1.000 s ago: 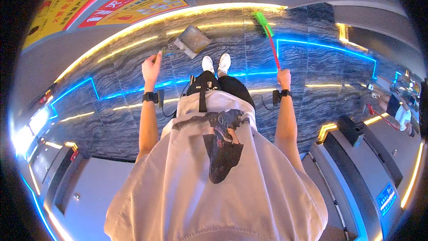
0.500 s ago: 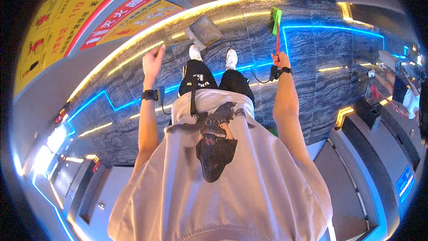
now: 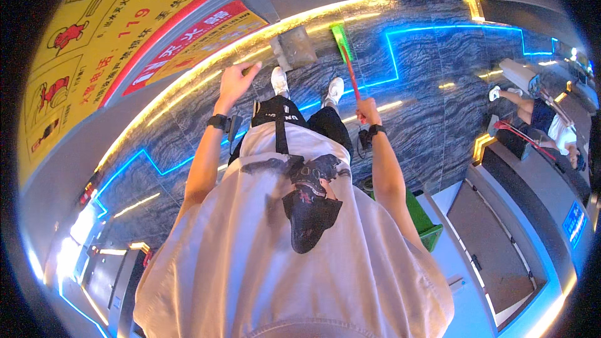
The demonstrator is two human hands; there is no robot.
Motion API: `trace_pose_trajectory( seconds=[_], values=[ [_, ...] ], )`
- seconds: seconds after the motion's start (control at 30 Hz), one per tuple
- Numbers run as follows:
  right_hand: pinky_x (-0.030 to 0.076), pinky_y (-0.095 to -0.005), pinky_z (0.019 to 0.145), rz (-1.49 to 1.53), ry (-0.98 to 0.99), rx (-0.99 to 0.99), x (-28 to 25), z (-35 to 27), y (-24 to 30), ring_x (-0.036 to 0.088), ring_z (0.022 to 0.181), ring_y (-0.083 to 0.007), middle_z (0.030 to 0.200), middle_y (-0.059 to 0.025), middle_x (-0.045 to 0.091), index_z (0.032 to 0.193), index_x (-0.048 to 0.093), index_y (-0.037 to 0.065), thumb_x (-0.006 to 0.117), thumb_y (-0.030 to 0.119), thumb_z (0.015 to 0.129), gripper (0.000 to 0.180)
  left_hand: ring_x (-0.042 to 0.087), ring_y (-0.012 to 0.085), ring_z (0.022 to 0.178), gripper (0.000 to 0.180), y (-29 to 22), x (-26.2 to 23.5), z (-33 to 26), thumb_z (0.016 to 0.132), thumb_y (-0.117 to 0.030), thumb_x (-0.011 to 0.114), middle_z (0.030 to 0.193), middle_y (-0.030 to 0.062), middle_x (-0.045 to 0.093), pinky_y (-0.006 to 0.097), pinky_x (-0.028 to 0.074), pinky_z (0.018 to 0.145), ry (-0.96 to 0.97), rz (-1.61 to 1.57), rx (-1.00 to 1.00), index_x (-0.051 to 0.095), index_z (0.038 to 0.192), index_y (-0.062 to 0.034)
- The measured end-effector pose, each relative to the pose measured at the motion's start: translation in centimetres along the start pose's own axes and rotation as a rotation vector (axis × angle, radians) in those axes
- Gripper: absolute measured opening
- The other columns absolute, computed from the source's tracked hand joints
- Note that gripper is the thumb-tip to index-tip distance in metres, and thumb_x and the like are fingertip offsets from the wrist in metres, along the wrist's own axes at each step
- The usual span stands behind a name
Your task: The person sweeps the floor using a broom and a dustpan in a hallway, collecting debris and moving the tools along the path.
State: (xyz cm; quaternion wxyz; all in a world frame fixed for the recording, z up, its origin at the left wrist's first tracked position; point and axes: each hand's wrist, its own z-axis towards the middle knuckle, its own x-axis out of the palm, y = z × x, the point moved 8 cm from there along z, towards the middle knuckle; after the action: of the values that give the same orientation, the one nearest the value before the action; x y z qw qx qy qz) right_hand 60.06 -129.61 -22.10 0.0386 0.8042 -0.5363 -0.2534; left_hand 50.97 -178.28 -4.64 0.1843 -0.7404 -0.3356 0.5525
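Observation:
My right hand (image 3: 368,111) is closed round the red handle of a broom (image 3: 352,78). The broom's green bristle head (image 3: 341,40) points away from me, low over the dark floor. My left hand (image 3: 238,81) is raised on the left, its thumb stretched out and its fingers apart, with nothing visible in it. Beyond my feet, a flat grey square object (image 3: 297,47) with a paler edge lies on the floor by the lit wall base; its kind I cannot make out. Both wrists wear dark bands with small boxes beside them.
A yellow and red sign (image 3: 94,56) covers the left wall. Behind my right arm stands a green bin-like container (image 3: 426,219). At the far right a person (image 3: 554,122) in a white top is near a red-handled tool (image 3: 529,134). A door (image 3: 494,256) is at the lower right.
My right hand and the broom have swung left, bringing the bristles nearer the grey square object. My left hand has shifted slightly right. More of the green container shows.

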Motion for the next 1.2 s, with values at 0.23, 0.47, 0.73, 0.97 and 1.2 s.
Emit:
trace_pose_trajectory(
  seconds=[0.23,0.47,0.73,0.97,1.2],
  values=[
    [0.027,-0.031,0.033,0.262,0.085,0.177,2.5,-1.5,-3.1,0.04,0.035,-0.0126,0.053,-0.0041,0.051,0.072,0.058,0.007,0.058,0.024,0.091,0.026,0.065,0.04,0.067,0.057,1.7,-0.6,1.7,0.092,-0.06,0.057,0.063,0.0194,0.062,0.05,0.05,0.065,0.135,0.081,0.103,0.074,0.086,-0.0063],
    [0.024,-0.0255,0.032,0.479,0.047,0.295,1.8,-0.8,0.9,0.037,0.036,-0.0099,0.057,-0.0026,0.051,0.079,0.057,0.007,0.055,0.025,0.095,0.024,0.066,0.0421,0.072,0.055,6.0,-2.6,1.2,0.092,-0.059,0.057,0.066,0.0215,0.064,0.051,0.051,0.068,0.093,0.139,0.014,0.075,0.09,-0.0076],
    [0.043,-0.0375,0.042,-0.037,-0.246,-0.099,0.1,4.2,12.8,0.059,0.042,-0.0246,0.049,-0.0138,0.059,0.051,0.061,0.003,0.054,0.015,0.079,0.031,0.065,0.0428,0.074,0.053,7.5,-4.7,1.0,0.093,-0.057,0.058,0.069,0.0217,0.065,0.05,0.051,0.068,0.114,0.155,-0.046,0.074,0.087,-0.0069],
    [0.06,-0.0403,0.068,-0.621,-0.113,-0.099,3.7,7.8,12.6,0.074,0.067,-0.0293,0.074,-0.0227,0.072,0.077,0.073,-0.002,0.058,0.014,0.082,0.023,0.066,0.0412,0.074,0.049,9.0,-4.7,0.3,0.094,-0.054,0.06,0.072,0.0201,0.066,0.048,0.051,0.066,0.098,0.143,-0.066,0.074,0.087,-0.0073],
    [0.056,-0.0512,0.088,-0.585,-0.071,-0.126,10.5,2.3,7.8,0.069,0.103,-0.042,0.093,-0.0294,0.071,0.096,0.069,-0.005,0.058,0.019,0.088,0.028,0.066,0.0412,0.074,0.049,11.5,-4.6,-1.3,0.095,-0.053,0.059,0.073,0.0203,0.067,0.049,0.051,0.066,0.063,0.117,-0.081,0.074,0.089,-0.0068]
  ],
)
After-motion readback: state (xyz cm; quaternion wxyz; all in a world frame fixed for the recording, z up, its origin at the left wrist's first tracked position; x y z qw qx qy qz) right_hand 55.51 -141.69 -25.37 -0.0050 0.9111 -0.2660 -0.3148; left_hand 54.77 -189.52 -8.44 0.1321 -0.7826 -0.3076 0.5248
